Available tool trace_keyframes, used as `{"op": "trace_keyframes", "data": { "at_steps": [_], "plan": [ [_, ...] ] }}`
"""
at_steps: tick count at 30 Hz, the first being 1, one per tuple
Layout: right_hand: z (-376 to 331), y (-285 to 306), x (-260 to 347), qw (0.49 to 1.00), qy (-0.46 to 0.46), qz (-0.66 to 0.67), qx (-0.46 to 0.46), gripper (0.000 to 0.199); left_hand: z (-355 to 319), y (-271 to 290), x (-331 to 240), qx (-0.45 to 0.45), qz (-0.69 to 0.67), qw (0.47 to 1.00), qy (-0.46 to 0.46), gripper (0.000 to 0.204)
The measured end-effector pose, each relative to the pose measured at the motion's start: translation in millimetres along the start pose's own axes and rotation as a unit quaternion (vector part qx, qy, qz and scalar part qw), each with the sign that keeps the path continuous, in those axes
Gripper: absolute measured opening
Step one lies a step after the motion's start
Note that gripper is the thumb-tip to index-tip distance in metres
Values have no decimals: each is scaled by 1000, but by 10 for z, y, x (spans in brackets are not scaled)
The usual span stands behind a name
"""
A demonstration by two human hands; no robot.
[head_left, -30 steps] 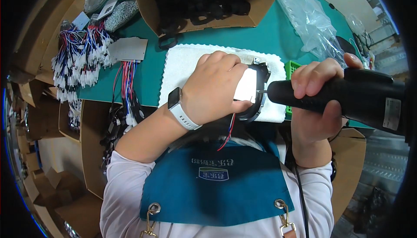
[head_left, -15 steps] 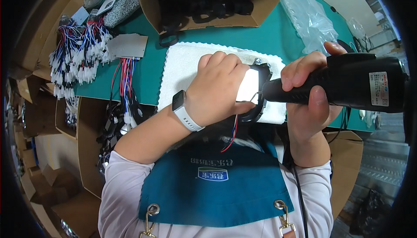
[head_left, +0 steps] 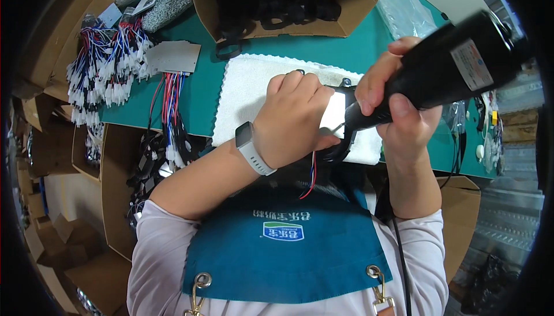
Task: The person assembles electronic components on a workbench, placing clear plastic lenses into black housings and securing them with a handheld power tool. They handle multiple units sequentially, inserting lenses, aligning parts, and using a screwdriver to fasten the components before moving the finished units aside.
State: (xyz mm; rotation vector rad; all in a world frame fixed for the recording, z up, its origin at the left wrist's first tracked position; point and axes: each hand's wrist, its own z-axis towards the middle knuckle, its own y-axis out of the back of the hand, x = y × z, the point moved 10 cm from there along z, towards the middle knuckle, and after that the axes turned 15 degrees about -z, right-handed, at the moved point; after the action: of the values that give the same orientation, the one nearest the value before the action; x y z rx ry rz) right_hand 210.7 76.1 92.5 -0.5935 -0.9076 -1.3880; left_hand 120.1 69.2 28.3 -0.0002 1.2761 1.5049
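Observation:
My left hand (head_left: 294, 117), with a pale-strapped watch on its wrist, is closed on a black rounded housing (head_left: 345, 147) with a bright white face (head_left: 333, 115). Its thumb presses the near edge of the housing, and red and blue wires (head_left: 312, 182) hang below. A thick black corded power tool (head_left: 438, 68) is gripped in my right hand (head_left: 404, 100). The tool slants up to the right, and its thin metal tip (head_left: 339, 127) is at the white face; whether it touches is too small to tell. The housing lies over a white cloth (head_left: 245, 82), partly hidden by my left hand.
A cardboard box (head_left: 355, 4) of black rings stands at the back, with one black ring (head_left: 229, 49) in front. Bundled wires with white connectors (head_left: 109, 79) lie left, beside a grey-white card (head_left: 180, 56). Clear plastic film (head_left: 407, 13) lies back right. The tool's cord (head_left: 400, 258) hangs over my apron.
The power tool has tilted, its rear end swinging up and away, and my right hand has turned with it. My left hand keeps its hold on the housing. The view has shifted slightly.

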Motion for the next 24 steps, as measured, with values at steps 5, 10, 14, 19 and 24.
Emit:
{"op": "trace_keyframes", "data": {
  "at_steps": [5, 10, 14, 19, 24],
  "plan": [
    [-2, 40, 255, 997, 67, -36, -2, 62, 9, 11, 21, -5, 11, 1000, -9, 69],
    [-513, 957, 690, 971, 116, -12, -211, 66, -27, 74, 63, -55, 1, 998, -8, 63],
    [-1057, 1592, 546, 947, 75, -95, -299, 64, -32, 54, -3, -54, -6, 999, 3, 64],
    [-1295, 1665, 417, 929, 55, -145, -337, 63, -3, -104, -161, -59, -15, 998, -5, 64],
    [-1295, 1622, 318, 932, 56, -147, -327, 64, 10, -141, -151, -49, -11, 999, 13, 63]
  ]
}}
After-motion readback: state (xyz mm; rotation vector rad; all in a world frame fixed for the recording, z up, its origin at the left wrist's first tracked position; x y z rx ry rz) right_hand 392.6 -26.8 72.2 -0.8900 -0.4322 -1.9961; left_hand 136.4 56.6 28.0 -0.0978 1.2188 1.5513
